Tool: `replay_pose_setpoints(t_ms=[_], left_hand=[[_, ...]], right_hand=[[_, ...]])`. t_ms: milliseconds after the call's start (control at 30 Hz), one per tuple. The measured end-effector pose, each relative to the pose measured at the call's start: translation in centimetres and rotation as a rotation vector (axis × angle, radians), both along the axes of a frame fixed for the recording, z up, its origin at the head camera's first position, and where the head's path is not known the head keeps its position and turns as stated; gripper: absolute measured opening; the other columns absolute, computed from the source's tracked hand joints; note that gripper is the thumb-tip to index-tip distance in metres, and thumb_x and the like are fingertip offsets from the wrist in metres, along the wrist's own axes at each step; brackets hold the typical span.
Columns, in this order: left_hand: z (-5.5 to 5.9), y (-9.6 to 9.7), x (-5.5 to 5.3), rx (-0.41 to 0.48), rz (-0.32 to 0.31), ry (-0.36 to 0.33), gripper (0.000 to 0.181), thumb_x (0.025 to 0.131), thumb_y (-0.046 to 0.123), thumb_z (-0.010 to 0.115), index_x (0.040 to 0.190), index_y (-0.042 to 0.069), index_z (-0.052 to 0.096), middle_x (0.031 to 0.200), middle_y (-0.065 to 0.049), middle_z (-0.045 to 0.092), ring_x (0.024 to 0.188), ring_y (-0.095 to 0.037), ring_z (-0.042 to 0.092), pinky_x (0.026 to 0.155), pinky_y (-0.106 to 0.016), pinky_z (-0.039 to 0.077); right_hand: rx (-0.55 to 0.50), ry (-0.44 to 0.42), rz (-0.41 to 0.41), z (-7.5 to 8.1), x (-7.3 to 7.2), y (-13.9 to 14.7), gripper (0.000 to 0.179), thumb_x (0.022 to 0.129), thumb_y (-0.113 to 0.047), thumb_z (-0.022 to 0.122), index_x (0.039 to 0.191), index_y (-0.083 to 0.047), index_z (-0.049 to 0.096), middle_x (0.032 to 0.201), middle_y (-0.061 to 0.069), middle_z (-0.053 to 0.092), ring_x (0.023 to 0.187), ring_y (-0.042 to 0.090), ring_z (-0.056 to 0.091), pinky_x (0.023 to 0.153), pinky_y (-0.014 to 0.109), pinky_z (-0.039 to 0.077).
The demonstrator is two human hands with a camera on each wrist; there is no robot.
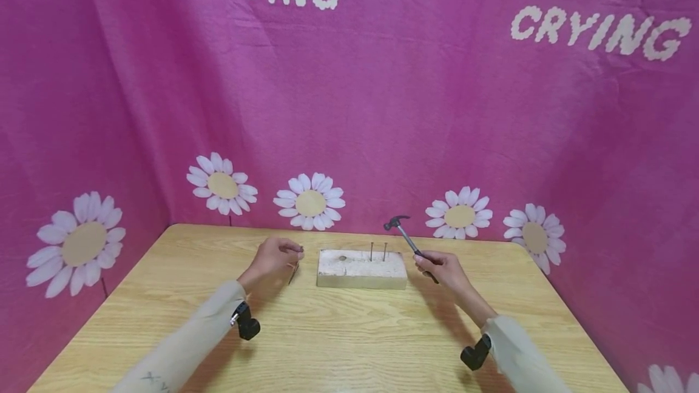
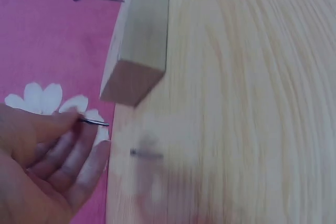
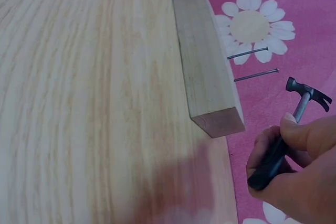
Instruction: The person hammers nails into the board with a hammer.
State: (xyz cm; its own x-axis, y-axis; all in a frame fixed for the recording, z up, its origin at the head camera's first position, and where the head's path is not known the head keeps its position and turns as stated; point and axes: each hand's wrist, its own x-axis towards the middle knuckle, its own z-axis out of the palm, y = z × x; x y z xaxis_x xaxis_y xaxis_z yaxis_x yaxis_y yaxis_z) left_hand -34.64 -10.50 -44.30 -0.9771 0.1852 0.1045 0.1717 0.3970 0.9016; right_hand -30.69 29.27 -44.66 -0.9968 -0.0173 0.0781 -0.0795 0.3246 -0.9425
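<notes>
A pale wooden block (image 1: pixel 361 269) lies on the wooden table (image 1: pixel 349 338). Two nails (image 1: pixel 378 251) stand upright in its top right part. My right hand (image 1: pixel 431 262) grips a small hammer (image 1: pixel 404 232) by its dark handle, just right of the block, with the head raised and tilted towards the nails. My left hand (image 1: pixel 295 251) hovers left of the block. In the left wrist view its thumb and fingers (image 2: pixel 63 129) pinch a thin nail (image 2: pixel 94 123). In the right wrist view the hammer (image 3: pixel 307 93) is near the block's end (image 3: pixel 218 119) and both nails (image 3: pixel 252 64).
A blurred, dark, nail-like shape (image 2: pixel 146 153) lies on the table under my left hand. Pink cloth with daisies (image 1: pixel 310 202) walls in the table at the back and on both sides. Bare tabletop stretches from the block to the near edge.
</notes>
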Motion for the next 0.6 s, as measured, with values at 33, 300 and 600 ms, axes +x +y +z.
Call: replay_pose_setpoints(t_ms=[33,300,600], left_hand=[[0.1,0.5,-0.1,0.035,0.005,0.005,0.017,0.096,-0.001,0.072,0.109,-0.012,0.073,0.1,-0.024,0.077,0.083,-0.025,0.075,0.078,-0.043,0.065],[0.2,4.1,-0.8,0.172,-0.025,0.071,0.02,0.097,0.003,0.073,0.113,-0.01,0.073,0.105,-0.023,0.077,0.089,-0.026,0.076,0.086,-0.049,0.064],[-0.3,8.1,-1.2,0.237,-0.094,0.076,0.019,0.095,0.002,0.075,0.111,-0.007,0.075,0.106,-0.022,0.077,0.088,-0.024,0.076,0.078,-0.038,0.065]], right_hand=[[-0.004,0.002,0.003,-0.2,0.0,0.0,0.038,0.105,-0.01,0.064,0.13,0.018,0.062,0.095,0.013,0.077,0.081,0.005,0.067,0.072,0.023,0.058],[-0.144,-0.088,0.019,-0.9,0.3,-1.0,0.04,0.106,-0.01,0.063,0.131,0.02,0.06,0.112,0.026,0.076,0.095,0.011,0.074,0.092,0.035,0.062],[-0.228,-0.136,0.052,-1.1,1.3,-0.9,0.039,0.106,-0.011,0.062,0.129,0.021,0.061,0.111,0.021,0.077,0.094,0.01,0.074,0.089,0.031,0.062]])
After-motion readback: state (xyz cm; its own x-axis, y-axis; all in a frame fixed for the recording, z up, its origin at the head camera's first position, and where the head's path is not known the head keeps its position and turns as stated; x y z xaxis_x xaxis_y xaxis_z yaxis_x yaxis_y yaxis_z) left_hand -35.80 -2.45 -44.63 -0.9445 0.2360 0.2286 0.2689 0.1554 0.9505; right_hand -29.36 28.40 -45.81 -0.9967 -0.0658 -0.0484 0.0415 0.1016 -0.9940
